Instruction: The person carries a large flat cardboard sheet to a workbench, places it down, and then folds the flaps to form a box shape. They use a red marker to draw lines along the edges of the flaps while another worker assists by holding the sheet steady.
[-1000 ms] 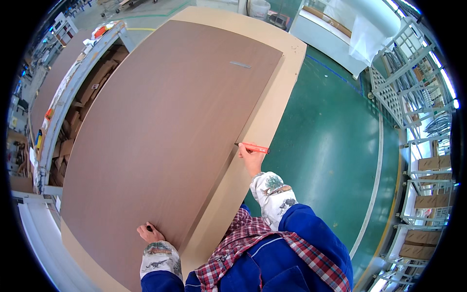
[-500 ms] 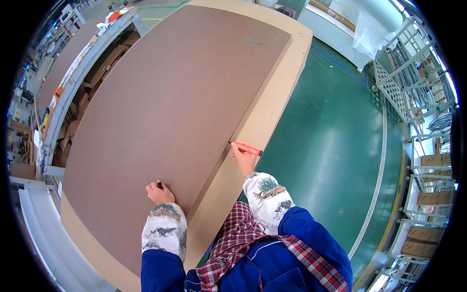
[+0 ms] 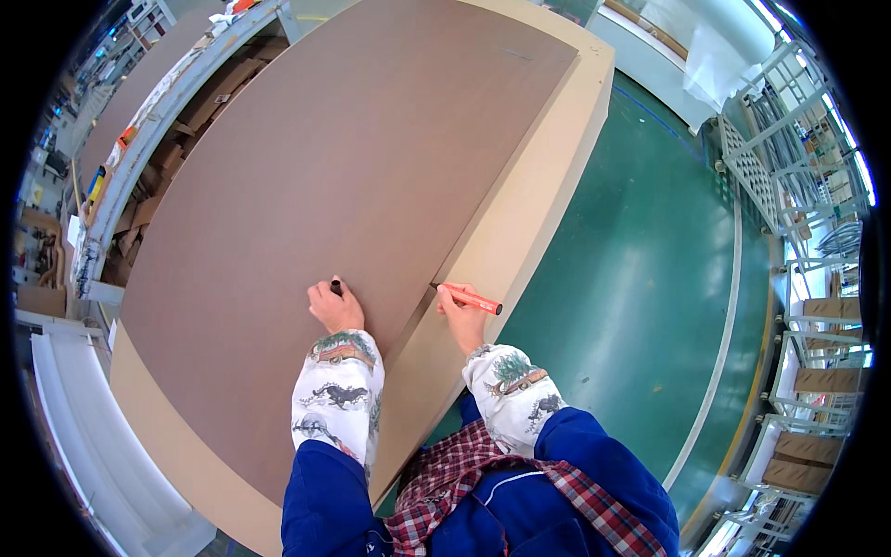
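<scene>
A large brown panel (image 3: 306, 186) lies on a beige board (image 3: 529, 204) that juts out along its right side. My right hand (image 3: 461, 317) grips a red marker (image 3: 477, 299), its tip at the brown panel's right edge and its rear end pointing right over the beige board. Further left, my left hand (image 3: 336, 308) rests on the brown panel, closed around a small black marker cap (image 3: 336, 288). A small mark or strip (image 3: 518, 54) shows near the panel's far right corner.
To the left stands a metal-framed bench (image 3: 176, 102) with cardboard scraps (image 3: 148, 204) inside. White wire carts (image 3: 770, 139) and shelves with brown boxes (image 3: 826, 381) line the right side, across the green floor (image 3: 640, 278). Clear plastic film (image 3: 724, 56) hangs at the far right.
My left hand has moved forward and to the right across the brown panel, still holding the cap. The right hand with the marker stays near the same edge, slightly nearer to me in the picture.
</scene>
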Motion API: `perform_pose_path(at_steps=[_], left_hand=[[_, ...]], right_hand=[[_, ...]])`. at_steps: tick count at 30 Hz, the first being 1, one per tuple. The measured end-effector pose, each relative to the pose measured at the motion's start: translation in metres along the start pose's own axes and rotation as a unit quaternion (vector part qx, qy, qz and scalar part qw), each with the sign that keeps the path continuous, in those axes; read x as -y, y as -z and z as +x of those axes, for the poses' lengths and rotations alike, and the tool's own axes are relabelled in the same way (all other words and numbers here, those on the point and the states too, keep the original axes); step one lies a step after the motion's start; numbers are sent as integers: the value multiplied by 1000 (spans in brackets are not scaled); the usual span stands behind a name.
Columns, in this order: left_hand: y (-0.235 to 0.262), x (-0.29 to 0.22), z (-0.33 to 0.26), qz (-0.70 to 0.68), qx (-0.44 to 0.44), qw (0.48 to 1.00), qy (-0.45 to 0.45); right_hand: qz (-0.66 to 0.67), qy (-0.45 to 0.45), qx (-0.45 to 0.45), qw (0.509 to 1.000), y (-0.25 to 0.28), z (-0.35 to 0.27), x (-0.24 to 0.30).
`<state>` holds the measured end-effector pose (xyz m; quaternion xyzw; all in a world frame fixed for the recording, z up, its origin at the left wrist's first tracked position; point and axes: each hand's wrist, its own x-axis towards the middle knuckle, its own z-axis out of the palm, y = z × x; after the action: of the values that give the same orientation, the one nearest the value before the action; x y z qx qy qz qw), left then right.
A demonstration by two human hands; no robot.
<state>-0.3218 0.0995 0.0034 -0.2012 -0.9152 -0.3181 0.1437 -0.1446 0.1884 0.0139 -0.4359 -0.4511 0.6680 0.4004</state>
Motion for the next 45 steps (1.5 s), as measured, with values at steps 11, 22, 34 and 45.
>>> perform_pose_path(at_steps=[11, 22, 34, 45], left_hand=[[111, 112, -46, -210, 68, 974, -60], [254, 277, -107, -55, 53, 997, 3], [236, 280, -114, 7, 25, 998, -49], [226, 276, -106, -109, 26, 994, 17]], right_hand=[[-7, 11, -15, 1000, -40, -116, -43], [-33, -19, 7, 999, -75, -231, -78], [-36, -18, 60, 997, -84, -309, -114], [-13, -40, 105, 994, -108, -403, -152]])
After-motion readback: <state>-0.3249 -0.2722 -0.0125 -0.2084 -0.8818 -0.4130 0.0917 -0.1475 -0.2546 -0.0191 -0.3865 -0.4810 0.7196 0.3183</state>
